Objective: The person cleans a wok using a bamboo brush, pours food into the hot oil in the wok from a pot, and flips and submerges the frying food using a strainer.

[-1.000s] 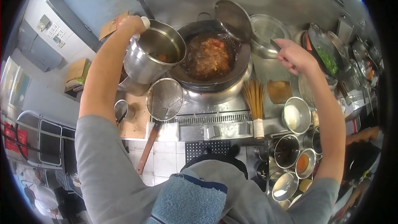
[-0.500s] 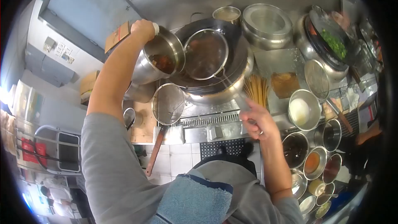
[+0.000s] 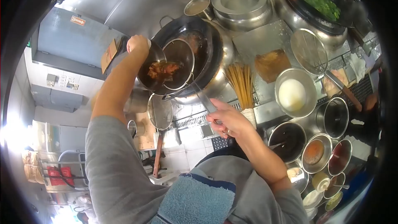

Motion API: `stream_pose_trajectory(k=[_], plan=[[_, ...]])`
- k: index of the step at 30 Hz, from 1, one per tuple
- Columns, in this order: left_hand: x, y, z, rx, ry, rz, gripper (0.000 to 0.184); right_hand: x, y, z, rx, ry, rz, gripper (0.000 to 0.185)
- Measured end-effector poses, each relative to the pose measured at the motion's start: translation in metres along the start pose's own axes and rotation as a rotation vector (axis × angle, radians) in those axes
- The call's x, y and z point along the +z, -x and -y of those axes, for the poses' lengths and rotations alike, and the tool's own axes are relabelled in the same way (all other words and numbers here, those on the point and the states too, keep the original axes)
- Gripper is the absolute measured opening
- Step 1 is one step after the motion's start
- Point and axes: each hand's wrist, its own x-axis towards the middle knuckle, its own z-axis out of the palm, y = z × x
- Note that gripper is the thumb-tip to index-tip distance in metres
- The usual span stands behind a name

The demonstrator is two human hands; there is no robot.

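Observation:
My left hand (image 3: 138,45) is closed on the edge of a metal pot (image 3: 155,54), with something white at the fingers. The pot is tipped to the right over the left side of a black wok (image 3: 210,43). Reddish-brown chunks of food (image 3: 161,70) lie at its low side, reaching into a round metal-rimmed strainer (image 3: 182,54). My right hand (image 3: 228,120) grips the strainer's grey metal handle (image 3: 203,97). The strainer meets or overlaps the pot's lip; exact contact is unclear. Dark liquid and some food show in the wok behind it.
A wooden-handled mesh strainer (image 3: 160,112) lies front left. Bamboo sticks (image 3: 240,84) stand beside the wok. Right of them are a bowl with white contents (image 3: 292,94), another mesh strainer (image 3: 309,52) and several sauce bowls (image 3: 315,152). A second wok (image 3: 321,6) holds greens.
The pot has tipped further and its food has slid toward the lip. The strainer has moved left against the pot, and my right hand has shifted left. The camera view has turned.

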Motion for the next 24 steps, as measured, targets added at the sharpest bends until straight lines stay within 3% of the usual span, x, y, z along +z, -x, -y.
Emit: stream_pose_trajectory(k=[6,15,22,24], plan=[[0.002,-0.014,-0.010,-0.034,-0.148,-0.111,0.021,-0.001,0.000,0.000,-0.045,-0.049,-0.047,0.065],[-0.006,-0.022,0.067,-0.128,0.123,-0.136,0.025,0.002,-0.004,-0.004,-0.058,-0.013,-0.029,0.032],[0.015,-0.046,0.200,-0.204,0.542,-0.151,0.043,0.003,-0.005,-0.001,-0.052,0.007,-0.085,0.083],[0.031,-0.074,0.232,0.010,0.834,-0.287,0.039,0.004,-0.003,0.001,-0.056,-0.011,-0.077,0.094]])
